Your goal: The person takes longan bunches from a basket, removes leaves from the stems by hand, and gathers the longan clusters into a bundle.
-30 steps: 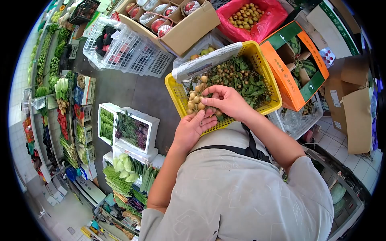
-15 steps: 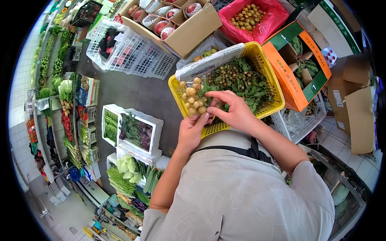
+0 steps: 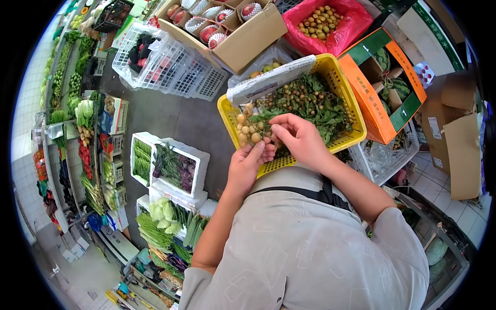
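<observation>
A bunch of round tan longans (image 3: 250, 129) hangs over the near left corner of a yellow plastic basket (image 3: 281, 164). My left hand (image 3: 250, 164) is closed round the lower side of the bunch, thumb pressed toward the fingertips. Just right of it, my right hand (image 3: 299, 135) has thumb and fingers pinched together at the twig end of the bunch; what exactly sits between them is too small to make out. Smaller brown longans with green leaves (image 3: 320, 106) fill the basket behind my hands. A folded newspaper sheet (image 3: 271, 80) lines its far left side.
An orange watermelon box (image 3: 367, 95) stands against the basket's right side. Beyond it are a pink bag (image 3: 356, 20) of brown fruit, a carton (image 3: 253, 41) of net-wrapped fruit and a white crate (image 3: 199, 77). Foam boxes of vegetables (image 3: 199, 170) stand at left.
The longan bunch has turned and dropped slightly, showing fewer fruits at its top. My right hand's fingers have drawn closer together at the twigs. My left hand stays nearly in place.
</observation>
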The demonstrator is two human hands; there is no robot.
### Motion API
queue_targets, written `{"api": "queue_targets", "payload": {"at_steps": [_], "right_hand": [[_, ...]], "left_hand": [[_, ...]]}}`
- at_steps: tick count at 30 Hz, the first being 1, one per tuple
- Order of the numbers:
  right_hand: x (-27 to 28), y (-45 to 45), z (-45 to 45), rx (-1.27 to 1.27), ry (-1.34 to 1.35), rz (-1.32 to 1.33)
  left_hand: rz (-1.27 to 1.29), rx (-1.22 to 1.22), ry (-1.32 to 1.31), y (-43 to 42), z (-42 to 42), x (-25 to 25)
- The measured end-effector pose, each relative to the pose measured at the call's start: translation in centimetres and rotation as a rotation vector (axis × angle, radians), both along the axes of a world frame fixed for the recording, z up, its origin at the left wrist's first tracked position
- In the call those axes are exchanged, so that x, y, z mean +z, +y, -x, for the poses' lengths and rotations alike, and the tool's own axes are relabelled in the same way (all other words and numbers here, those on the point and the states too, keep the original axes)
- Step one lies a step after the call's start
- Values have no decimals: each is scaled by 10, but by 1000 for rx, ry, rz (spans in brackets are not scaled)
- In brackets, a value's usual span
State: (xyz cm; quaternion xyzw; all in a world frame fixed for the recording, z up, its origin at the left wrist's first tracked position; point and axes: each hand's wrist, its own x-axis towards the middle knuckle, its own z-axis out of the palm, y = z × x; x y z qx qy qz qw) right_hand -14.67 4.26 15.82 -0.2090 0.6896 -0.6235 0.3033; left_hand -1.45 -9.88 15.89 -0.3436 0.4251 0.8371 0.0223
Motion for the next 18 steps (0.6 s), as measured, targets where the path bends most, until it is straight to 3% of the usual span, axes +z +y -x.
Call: {"api": "queue_targets", "payload": {"at_steps": [2, 6, 15, 18], "right_hand": [[-7, -1, 3, 52, -307, 4], [8, 0, 5, 147, -413, -48], [3, -1, 5, 153, -180, -6], [-7, -4, 3, 3, 14, -13]], "left_hand": [[-38, 27, 1, -2, -3, -4], [-97, 114, 5, -2, -3, -5], [-72, 111, 21, -3, -4, -7], [17, 58, 25, -1, -7, -11]]}}
